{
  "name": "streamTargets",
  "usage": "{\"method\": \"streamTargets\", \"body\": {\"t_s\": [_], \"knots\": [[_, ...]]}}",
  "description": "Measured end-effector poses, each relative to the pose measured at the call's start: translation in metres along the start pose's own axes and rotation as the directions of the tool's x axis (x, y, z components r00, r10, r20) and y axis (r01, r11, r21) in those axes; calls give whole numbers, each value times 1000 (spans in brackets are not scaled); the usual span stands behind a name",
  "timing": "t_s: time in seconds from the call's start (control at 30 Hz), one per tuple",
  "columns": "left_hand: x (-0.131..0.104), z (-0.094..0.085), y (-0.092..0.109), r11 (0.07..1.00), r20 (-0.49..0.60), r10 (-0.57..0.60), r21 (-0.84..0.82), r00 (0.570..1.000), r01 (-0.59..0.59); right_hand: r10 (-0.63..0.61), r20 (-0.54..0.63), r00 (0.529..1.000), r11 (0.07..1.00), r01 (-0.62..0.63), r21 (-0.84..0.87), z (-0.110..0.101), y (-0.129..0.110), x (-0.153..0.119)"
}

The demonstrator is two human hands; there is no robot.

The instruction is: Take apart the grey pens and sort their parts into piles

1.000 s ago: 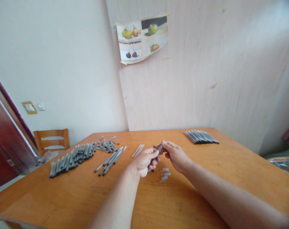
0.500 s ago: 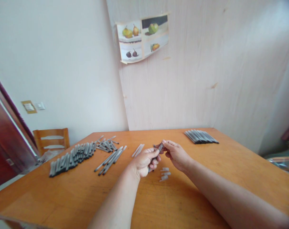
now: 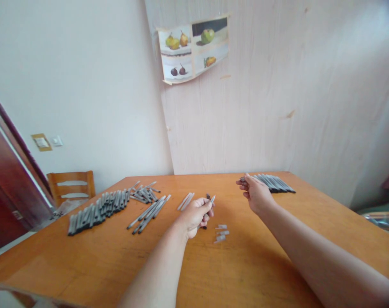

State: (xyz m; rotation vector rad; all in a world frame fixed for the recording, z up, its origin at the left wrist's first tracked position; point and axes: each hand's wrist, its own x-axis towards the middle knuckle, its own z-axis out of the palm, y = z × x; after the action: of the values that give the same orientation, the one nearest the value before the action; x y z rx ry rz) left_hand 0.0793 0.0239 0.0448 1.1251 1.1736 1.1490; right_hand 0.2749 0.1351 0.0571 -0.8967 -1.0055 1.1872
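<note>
My left hand (image 3: 197, 215) is closed around a few pens (image 3: 213, 199), whose tips stick out above the thumb. A dark end shows below the fist. Farther right, my right hand (image 3: 254, 191) is pinched on a pen (image 3: 242, 179), mostly hidden by the fingers. It is beside the left end of a neat row of capped grey pens (image 3: 274, 183) with black ends. Several clear pen caps (image 3: 222, 233) lie on the table just right of my left hand. Behind that hand are a few thin pale sticks (image 3: 186, 201), perhaps refills or barrels.
On the left of the wooden table (image 3: 246, 265) lie a long row of grey pens (image 3: 98, 211), a loose pile (image 3: 145, 194) and a small spread of pens (image 3: 149, 214). A wooden chair (image 3: 71, 184) stands beyond the left edge. Fruit pictures (image 3: 194, 51) hang on the wall.
My right hand has moved away from my left hand, rightward and back, to the row of pens. The left hand stays nearly in place, still holding pens.
</note>
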Motion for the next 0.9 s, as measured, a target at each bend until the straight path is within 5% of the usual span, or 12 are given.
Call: {"method": "streamTargets", "body": {"t_s": [0.23, 0.43, 0.77, 0.9], "knots": [[0, -14, 6, 994, -32, 38, -97, 999, -41, 77, 257, 963, 982, -29, -187, 8, 16, -15], [3, -18, 5, 989, -84, 11, -147, 996, -23, 127, 358, 925, 898, 47, -439, 12, 15, -24], [6, -23, 6, 960, -158, -6, -276, 987, -38, 231, 685, 691, 664, 403, -630, 8, 18, -36], [6, -23, 6, 952, -188, -9, -302, 982, -49, 245, 713, 657, 612, 466, -639, 9, 18, -36]]}}
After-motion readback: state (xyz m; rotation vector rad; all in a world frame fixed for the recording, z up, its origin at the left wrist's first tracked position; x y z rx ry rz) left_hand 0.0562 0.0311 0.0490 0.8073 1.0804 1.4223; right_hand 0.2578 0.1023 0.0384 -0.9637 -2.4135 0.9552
